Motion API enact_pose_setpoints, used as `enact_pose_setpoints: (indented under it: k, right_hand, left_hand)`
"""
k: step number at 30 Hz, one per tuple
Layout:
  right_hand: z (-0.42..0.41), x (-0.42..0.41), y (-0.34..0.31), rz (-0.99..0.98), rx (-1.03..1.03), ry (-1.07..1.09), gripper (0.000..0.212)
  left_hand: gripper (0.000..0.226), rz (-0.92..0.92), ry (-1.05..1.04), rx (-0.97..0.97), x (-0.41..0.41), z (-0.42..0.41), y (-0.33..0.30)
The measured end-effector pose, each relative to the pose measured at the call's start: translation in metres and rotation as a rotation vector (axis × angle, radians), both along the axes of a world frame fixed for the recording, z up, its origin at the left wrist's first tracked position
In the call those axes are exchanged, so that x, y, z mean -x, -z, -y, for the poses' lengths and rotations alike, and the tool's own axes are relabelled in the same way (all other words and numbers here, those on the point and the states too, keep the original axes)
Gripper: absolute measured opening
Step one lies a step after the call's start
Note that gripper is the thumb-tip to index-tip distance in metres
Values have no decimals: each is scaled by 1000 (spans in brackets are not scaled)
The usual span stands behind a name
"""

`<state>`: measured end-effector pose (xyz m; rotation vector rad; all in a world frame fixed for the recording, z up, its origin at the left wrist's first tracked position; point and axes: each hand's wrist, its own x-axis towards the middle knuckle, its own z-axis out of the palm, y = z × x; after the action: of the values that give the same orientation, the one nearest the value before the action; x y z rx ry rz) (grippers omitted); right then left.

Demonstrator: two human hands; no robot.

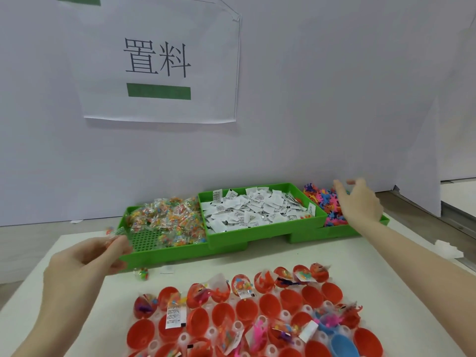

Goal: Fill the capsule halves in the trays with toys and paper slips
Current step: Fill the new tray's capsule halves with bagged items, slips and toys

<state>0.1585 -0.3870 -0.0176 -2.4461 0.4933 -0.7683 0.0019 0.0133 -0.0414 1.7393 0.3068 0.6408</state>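
Note:
Red capsule halves (pixel 270 304) sit in a clear tray (pixel 286 315) at the bottom; some hold toys and slips, others are bare, and blue halves (pixel 343 345) lie at the lower right. Behind stand three green bins: bagged bead toys (pixel 167 217) on the left, white paper slips (pixel 255 207) in the middle, colourful plastic figures (pixel 322 199) on the right. My left hand (pixel 85 261) pinches a small clear toy bag (pixel 114 234) by the left bin's corner. My right hand (pixel 360 199) hovers over the figures with loose fingers, holding nothing I can see.
One stray toy bag (pixel 142 273) and a slip (pixel 167 269) lie on the white mat (pixel 386 258) in front of the bins. A white wall with a printed sign (pixel 159 60) rises right behind them. Crumpled white scrap (pixel 449 249) lies at the right edge.

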Motion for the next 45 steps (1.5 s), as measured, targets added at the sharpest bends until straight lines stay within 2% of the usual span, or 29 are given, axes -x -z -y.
enact_pose_setpoints:
  k: [2, 5, 8, 11, 13, 15, 18, 21, 27, 30, 33, 35, 37, 39, 41, 44, 45]
  right_hand:
    - [-20, 6, -12, 105, 55, -197, 34]
    - [-64, 16, -29, -183, 221, -560, 27]
    - [-105, 21, -28, -298, 294, -700, 39]
    - [-127, 21, -19, -371, 375, -697, 55]
    - [-133, 20, -14, -404, 359, -648, 57]
    - [-136, 20, -10, -391, 318, -609, 52]
    - [-138, 24, -9, -310, 241, -606, 29]
    - [-138, 31, -11, -281, 232, -612, 32]
    - [-138, 30, -14, -218, 155, -565, 21]
    - [-140, 25, -11, -255, 220, -564, 10]
    - [-141, 22, -7, -222, 248, -535, 15]
    - [-143, 25, -10, -143, 111, -523, 21]
    - [-145, 33, -21, -93, -236, -581, 24]
    - [-148, 53, -34, -107, -551, -690, 19]
    - [-149, 83, -48, -159, -724, -781, 6]
    - [-153, 141, -58, -273, -849, -964, 42]
    - [-155, 163, -60, -319, -875, -1012, 48]
  left_hand:
    - [15, 24, 7, 94, 13, 4, -5]
    - [9, 52, 36, 185, 33, 20, -13]
    - [12, 100, 35, 244, 52, 35, -15]
    - [9, 130, -59, 279, 71, 38, -9]
    - [7, 110, -124, 267, 84, 36, 0]
    - [10, 85, -179, 261, 98, 33, 8]
    - [13, 84, -234, 241, 110, 28, 11]
    - [12, 120, -261, 243, 113, 30, 6]
    - [12, 143, -235, 232, 117, 43, 4]
    - [13, 154, -232, 237, 118, 43, 2]
    - [14, 150, -226, 245, 118, 42, 4]
    - [14, 133, -201, 254, 117, 42, 4]
    - [13, 117, -150, 274, 116, 43, 2]
    - [14, 95, -79, 315, 115, 45, -1]
    - [16, 63, -5, 374, 116, 50, -6]
    - [22, 7, 93, 460, 119, 61, -15]
    - [19, -9, 128, 461, 121, 65, -19]
